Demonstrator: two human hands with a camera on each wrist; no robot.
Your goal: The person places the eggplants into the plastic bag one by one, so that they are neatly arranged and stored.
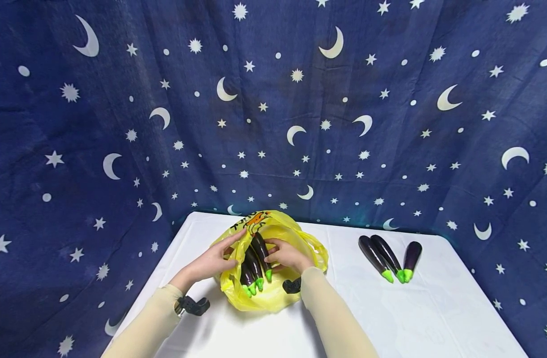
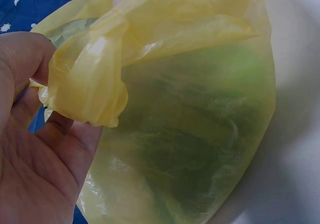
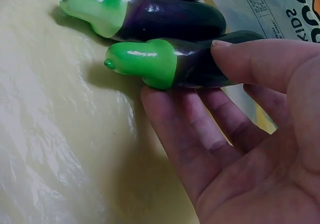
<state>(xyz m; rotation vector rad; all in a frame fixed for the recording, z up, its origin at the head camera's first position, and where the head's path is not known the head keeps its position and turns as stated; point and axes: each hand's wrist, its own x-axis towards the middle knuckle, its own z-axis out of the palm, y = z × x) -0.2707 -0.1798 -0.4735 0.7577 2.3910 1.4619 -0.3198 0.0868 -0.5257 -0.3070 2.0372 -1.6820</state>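
Observation:
A yellow plastic bag [image 1: 273, 302] with a printed pattern lies on the table, its mouth facing me. My left hand [image 1: 212, 262] pinches the bag's rim between thumb and fingers, and the crumpled edge [image 2: 85, 78] shows in the left wrist view. Inside the bag, my right hand [image 1: 287, 255] holds a dark purple eggplant [image 3: 162, 63] with a bright green cap, thumb on top and fingers beneath. Two more eggplants, a middle one [image 1: 253, 263] and a left one [image 1: 246, 277], lie beside it in the bag, green ends toward me.
Three further eggplants lie on the right part of the white table [image 1: 345, 308]: a left one [image 1: 372, 254], a middle one [image 1: 386, 253] and a shorter-looking one [image 1: 412, 256]. A dark blue cloth [image 1: 273, 124] with moons and stars hangs behind and around the table.

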